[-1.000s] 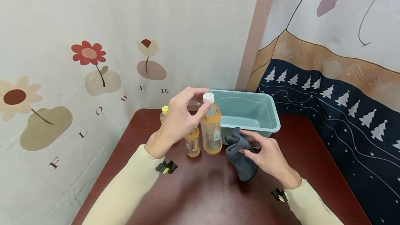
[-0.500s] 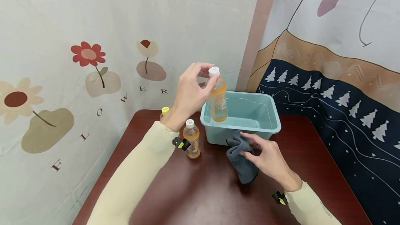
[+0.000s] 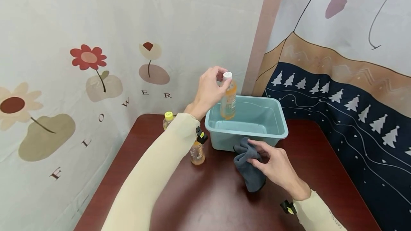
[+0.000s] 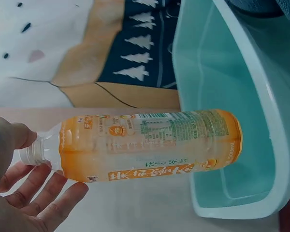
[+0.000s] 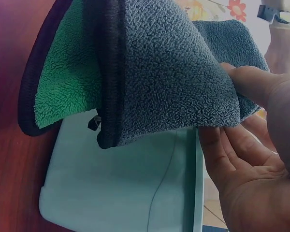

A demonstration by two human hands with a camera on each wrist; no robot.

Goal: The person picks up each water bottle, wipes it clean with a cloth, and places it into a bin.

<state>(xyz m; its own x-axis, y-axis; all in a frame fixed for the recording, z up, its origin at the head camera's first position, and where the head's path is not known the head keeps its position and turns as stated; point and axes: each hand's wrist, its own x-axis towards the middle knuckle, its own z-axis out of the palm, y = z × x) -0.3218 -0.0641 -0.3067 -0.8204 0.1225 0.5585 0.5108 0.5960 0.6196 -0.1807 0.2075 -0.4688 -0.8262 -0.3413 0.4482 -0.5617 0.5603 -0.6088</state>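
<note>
My left hand (image 3: 211, 87) pinches a clear plastic bottle (image 3: 228, 99) by its white cap. An orange printed label (image 4: 154, 145) wraps the bottle, which hangs upright, its base over the left part of a teal plastic tub (image 3: 284, 127). In front of the tub, my right hand (image 3: 278, 165) holds a folded grey cloth (image 3: 252, 175) between thumb and fingers. The right wrist view shows a green face (image 5: 70, 72) and a dark edging on that cloth.
A second orange-labelled bottle (image 3: 197, 156) stands left of the tub, its top hidden behind my left wrist. Beyond my sleeve is a yellow-capped bottle (image 3: 167, 118). All stand on a dark red-brown table (image 3: 205, 195) against printed curtains.
The white-capped bottle has gone up from beside the tub, then right to over it, in my left hand. My right hand and the cloth have stayed nearly in place.
</note>
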